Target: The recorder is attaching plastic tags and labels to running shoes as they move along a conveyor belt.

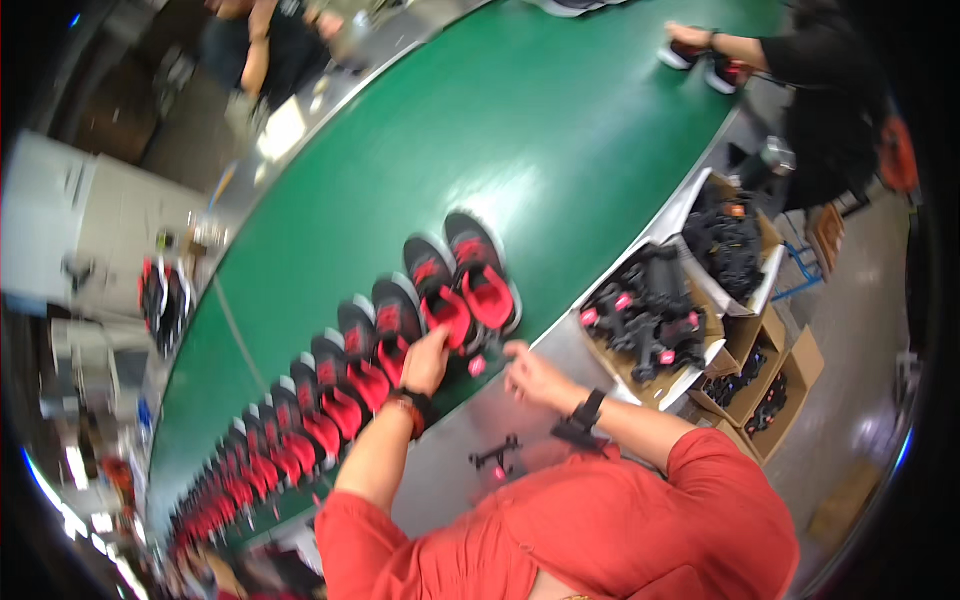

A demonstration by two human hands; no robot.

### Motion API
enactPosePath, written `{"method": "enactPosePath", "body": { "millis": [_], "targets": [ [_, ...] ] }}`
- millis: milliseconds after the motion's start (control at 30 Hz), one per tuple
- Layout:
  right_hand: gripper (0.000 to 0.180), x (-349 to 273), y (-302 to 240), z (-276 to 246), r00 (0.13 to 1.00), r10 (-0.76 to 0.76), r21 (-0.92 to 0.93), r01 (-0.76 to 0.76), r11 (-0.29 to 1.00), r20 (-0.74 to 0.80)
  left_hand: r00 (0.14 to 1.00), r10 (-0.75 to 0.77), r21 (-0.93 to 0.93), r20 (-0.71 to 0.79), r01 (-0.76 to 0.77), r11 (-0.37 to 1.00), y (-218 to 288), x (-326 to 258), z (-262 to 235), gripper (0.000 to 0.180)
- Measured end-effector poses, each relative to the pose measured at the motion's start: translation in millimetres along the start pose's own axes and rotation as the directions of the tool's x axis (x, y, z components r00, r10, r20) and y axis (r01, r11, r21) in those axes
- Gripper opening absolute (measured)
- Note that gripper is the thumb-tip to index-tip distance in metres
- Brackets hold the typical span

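At the near end of a long row of black-and-red sneakers, my left hand (427,362) is closed at the heel opening of a sneaker (440,292) with a red lining. Another sneaker (482,268) stands against its right side, toe pointing away from me. My right hand (540,378) is just right of these heels, its fingertips blurred. Close to those fingertips is a small black plastic piece with a pink end (477,367); whether they touch it I cannot make out. A black branched plastic piece (496,456) lies on the metal ledge near my body.
The sneakers stand on a green conveyor belt (400,170) with a metal edge. On my right, a carton of black plastic pieces with pink ends (645,310) adjoins another filled box (725,240). Farther right, a co-worker's hand (690,38) holds shoes; another person (270,45) is across the belt.
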State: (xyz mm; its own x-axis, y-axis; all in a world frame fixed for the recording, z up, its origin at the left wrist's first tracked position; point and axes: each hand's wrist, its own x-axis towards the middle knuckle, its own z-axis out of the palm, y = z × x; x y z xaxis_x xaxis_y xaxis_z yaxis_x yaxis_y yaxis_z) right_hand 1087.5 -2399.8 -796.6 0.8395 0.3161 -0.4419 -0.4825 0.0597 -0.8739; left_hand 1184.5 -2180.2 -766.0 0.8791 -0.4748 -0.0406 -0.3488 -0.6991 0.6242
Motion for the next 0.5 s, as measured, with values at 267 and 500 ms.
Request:
{"method": "enactPosePath", "body": {
  "millis": [267, 500],
  "targets": [
    [0.037, 3.5, -7.3, 44.5, 0.995, 0.088, 0.048, -0.085, 0.995, -0.051, 0.985, -0.159, 0.026, 0.063, 0.157, 0.987, -14.1, -24.0, -11.8, 0.020],
    [0.030, 4.5, -2.3, 69.4, 0.988, 0.148, 0.152, -0.153, 0.976, 0.042, 0.990, -0.121, -0.016, 0.066, 0.122, 0.992, -26.9, -25.5, -6.0, 0.022]
  ]
}}
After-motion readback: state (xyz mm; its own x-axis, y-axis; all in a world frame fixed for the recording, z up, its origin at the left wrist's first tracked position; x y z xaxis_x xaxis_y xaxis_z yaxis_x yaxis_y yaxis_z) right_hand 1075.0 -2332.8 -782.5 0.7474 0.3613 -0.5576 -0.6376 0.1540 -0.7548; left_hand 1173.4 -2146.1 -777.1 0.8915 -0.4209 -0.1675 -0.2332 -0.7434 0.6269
